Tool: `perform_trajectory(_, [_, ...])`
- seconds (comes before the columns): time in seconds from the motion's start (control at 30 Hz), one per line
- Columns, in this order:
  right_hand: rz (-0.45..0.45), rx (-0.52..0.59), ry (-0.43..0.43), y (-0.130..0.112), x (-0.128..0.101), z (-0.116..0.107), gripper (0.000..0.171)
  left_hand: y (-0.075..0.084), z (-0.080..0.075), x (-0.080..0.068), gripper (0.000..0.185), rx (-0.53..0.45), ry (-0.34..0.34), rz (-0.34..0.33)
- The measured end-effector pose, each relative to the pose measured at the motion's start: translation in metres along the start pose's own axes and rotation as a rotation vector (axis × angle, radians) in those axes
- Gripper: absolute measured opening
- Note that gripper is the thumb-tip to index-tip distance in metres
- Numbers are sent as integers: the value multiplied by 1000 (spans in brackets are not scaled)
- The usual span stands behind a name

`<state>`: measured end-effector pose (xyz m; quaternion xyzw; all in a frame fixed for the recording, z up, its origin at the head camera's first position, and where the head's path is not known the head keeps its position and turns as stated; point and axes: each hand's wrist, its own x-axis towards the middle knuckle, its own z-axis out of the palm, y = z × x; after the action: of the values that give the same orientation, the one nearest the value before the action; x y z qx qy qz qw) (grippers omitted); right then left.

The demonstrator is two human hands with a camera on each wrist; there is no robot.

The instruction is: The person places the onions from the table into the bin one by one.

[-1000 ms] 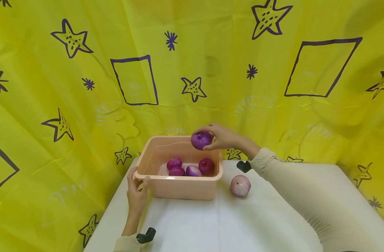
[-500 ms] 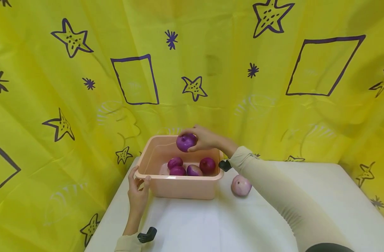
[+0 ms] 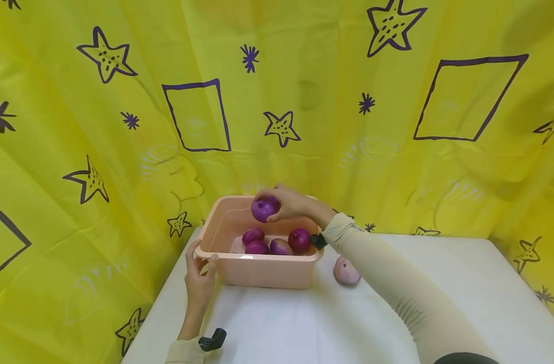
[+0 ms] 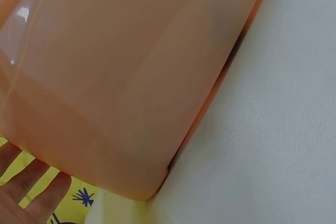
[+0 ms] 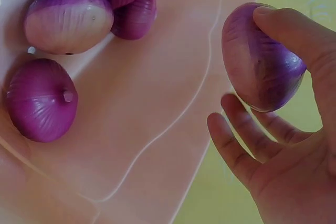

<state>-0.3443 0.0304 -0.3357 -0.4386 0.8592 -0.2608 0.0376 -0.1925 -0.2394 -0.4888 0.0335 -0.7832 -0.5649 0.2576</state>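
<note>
A peach plastic tub (image 3: 259, 273) stands on the white table and holds several purple onions (image 3: 299, 239). My right hand (image 3: 283, 204) grips another purple onion (image 3: 264, 209) above the tub's far side. In the right wrist view this onion (image 5: 260, 59) sits between thumb and fingers (image 5: 236, 145), over the tub's rim, with the tub's onions (image 5: 42, 100) below. At the tub's near left corner my left hand (image 3: 200, 259) grips the rim. The left wrist view shows the tub wall (image 4: 121, 77) close up and my fingers (image 4: 31, 182) beside it.
A pale pink onion (image 3: 345, 272) lies on the white tabletop (image 3: 304, 323) right of the tub, partly behind my right sleeve. A yellow cloth with purple stars (image 3: 281, 126) hangs close behind and at both sides. The table's left edge runs near my left forearm.
My right hand has carried the purple onion leftward, from above the tub's right rim to above its far middle, and slightly lower. The left hand has kept its hold on the tub.
</note>
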Motion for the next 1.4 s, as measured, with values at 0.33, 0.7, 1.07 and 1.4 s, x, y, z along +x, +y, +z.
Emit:
perform_trajectory(0.33, [64, 29, -40, 0, -1, -2, 81, 0, 0, 0, 63, -8, -4, -7])
perform_trajectory(0.7, [63, 11, -17, 1, -7, -6, 84, 0, 2, 0, 64, -16, -3, 9])
perform_trajectory(1.07, [6, 27, 24, 6, -19, -13, 80, -2, 0, 1, 65, -13, 4, 6])
perform_trajectory(1.4, [-25, 82, 124, 21, -65, -27, 76, -4, 0, 1, 67, -22, 3, 17])
